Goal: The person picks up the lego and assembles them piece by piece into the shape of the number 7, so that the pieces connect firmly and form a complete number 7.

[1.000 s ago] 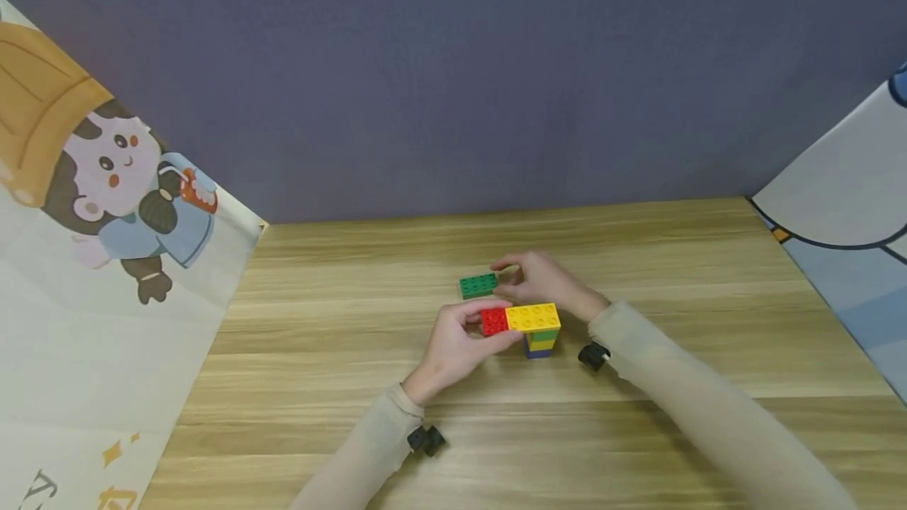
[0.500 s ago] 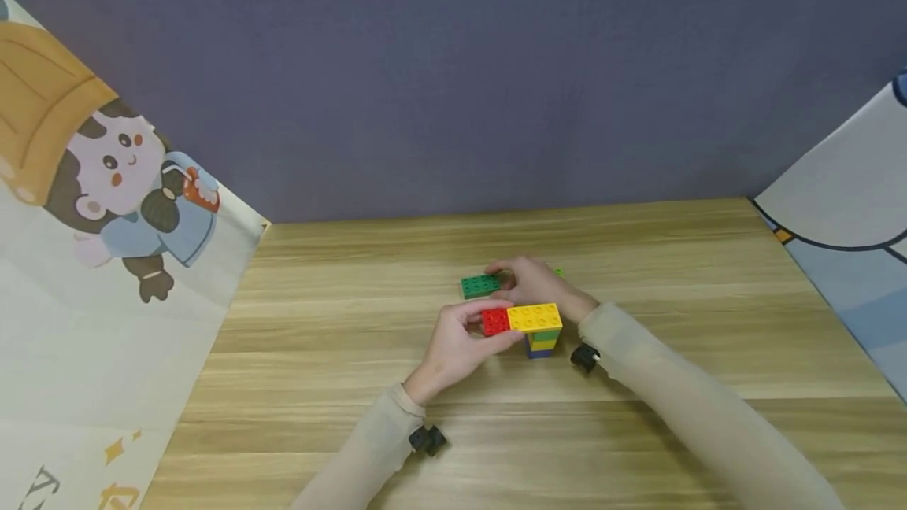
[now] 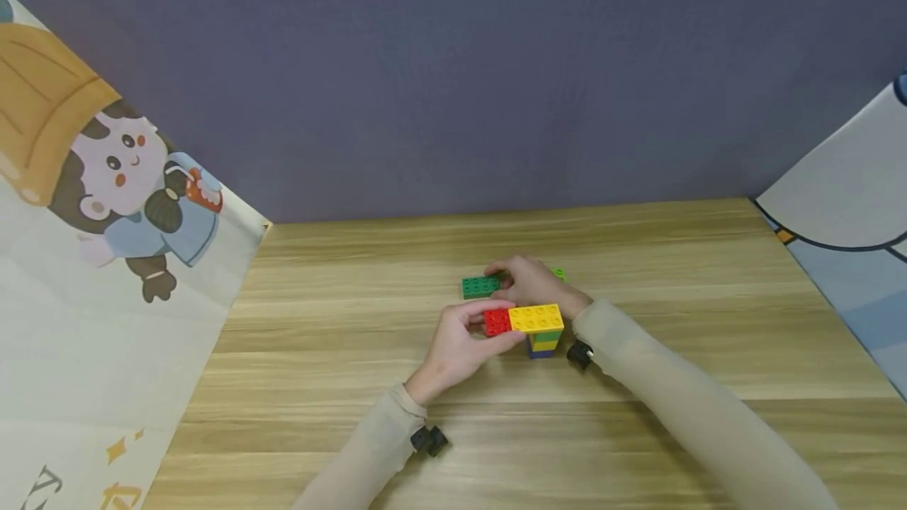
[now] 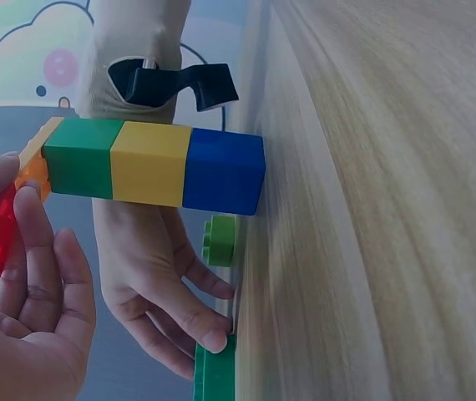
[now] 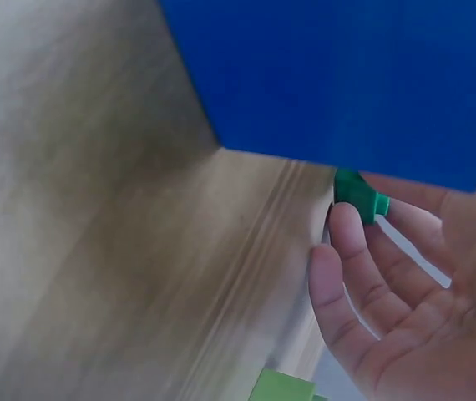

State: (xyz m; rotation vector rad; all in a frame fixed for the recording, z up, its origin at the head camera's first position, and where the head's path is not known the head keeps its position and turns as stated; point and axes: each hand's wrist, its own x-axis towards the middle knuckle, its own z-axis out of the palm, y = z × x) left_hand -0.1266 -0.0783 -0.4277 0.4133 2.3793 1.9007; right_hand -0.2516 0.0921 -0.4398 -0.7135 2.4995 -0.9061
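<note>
The right hand (image 3: 533, 280) has edged in to touch the green brick (image 3: 479, 287) beyond the left hand (image 3: 459, 339), baring a lime brick (image 3: 559, 274); reach looks settled, though I cannot tell its grip, while the left pinches the tower's (image 3: 536, 318) red brick (image 3: 497, 323).

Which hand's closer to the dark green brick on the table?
Right. The right hand is at one end of the dark green brick; the left hand is farther off, on its near side, holding the red brick.
</note>
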